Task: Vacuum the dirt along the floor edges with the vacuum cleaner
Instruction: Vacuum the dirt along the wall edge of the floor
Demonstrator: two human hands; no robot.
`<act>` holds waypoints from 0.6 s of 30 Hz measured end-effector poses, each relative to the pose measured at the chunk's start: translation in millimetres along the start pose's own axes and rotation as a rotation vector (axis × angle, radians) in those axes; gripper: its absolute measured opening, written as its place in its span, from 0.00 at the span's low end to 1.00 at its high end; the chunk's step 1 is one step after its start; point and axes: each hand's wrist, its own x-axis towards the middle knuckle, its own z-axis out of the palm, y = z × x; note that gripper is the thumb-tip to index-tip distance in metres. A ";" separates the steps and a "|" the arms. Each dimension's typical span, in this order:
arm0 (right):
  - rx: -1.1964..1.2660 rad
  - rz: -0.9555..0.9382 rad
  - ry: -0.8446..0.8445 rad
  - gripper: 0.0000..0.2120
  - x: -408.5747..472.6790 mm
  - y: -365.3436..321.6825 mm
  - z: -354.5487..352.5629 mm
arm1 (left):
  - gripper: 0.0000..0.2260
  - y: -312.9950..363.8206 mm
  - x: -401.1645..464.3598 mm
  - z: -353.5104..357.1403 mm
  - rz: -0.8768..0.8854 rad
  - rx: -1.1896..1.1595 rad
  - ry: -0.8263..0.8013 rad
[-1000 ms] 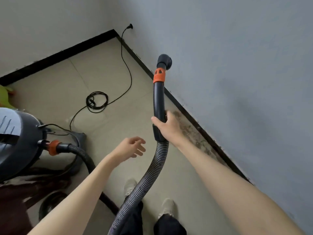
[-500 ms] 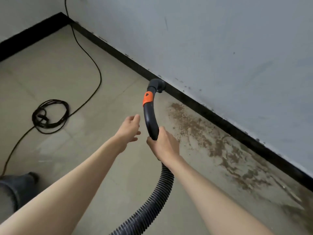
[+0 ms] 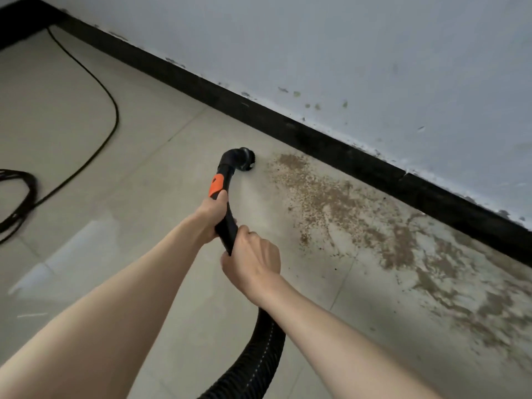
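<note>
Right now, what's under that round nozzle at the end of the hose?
Bare tile floor shows around the nozzle, with the dirt starting just to its right by the skirting. What lies directly beneath its brush is covered.

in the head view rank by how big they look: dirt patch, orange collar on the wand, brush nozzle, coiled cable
1. dirt patch
2. coiled cable, cut off by the frame edge
3. brush nozzle and orange collar: look about alike, so unranked
</note>
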 end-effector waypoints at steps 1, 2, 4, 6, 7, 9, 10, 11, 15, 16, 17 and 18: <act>0.043 0.003 0.006 0.14 5.8 -0.2 2.6 | 0.18 2.8 6.1 -0.7 0.030 0.030 0.025; 0.099 0.008 0.005 0.14 10.9 -1.4 4.2 | 0.18 7.2 10.6 -1.5 0.056 0.070 0.052; 0.236 0.013 -0.023 0.14 18.6 -5.5 7.0 | 0.19 15.9 18.0 -5.2 0.100 0.138 0.090; 0.394 0.030 -0.074 0.13 25.0 -7.2 11.8 | 0.18 19.2 26.2 -11.4 0.127 0.185 0.091; 0.463 0.042 -0.113 0.13 27.1 -6.1 15.5 | 0.18 18.0 29.3 -14.9 0.128 0.204 0.089; 0.605 0.096 -0.213 0.16 28.3 -1.5 24.1 | 0.15 13.4 35.3 -19.2 0.138 0.206 0.068; 0.690 0.138 -0.273 0.18 27.1 0.4 29.4 | 0.14 9.9 38.0 -21.1 0.153 0.205 0.054; 0.776 0.176 -0.323 0.20 24.7 1.7 35.9 | 0.13 5.8 40.6 -21.8 0.167 0.216 0.038; 0.894 0.207 -0.258 0.19 15.6 5.2 57.9 | 0.12 -6.6 46.8 -18.6 0.219 0.261 -0.009; 0.879 0.195 -0.227 0.18 16.1 8.2 59.8 | 0.12 -8.0 47.9 -16.3 0.233 0.258 -0.002; 0.867 0.180 -0.204 0.17 17.2 11.8 60.5 | 0.11 -8.8 48.7 -13.3 0.245 0.254 0.007; 0.856 0.162 -0.191 0.17 18.9 14.9 60.9 | 0.11 -9.8 49.0 -11.0 0.255 0.249 0.018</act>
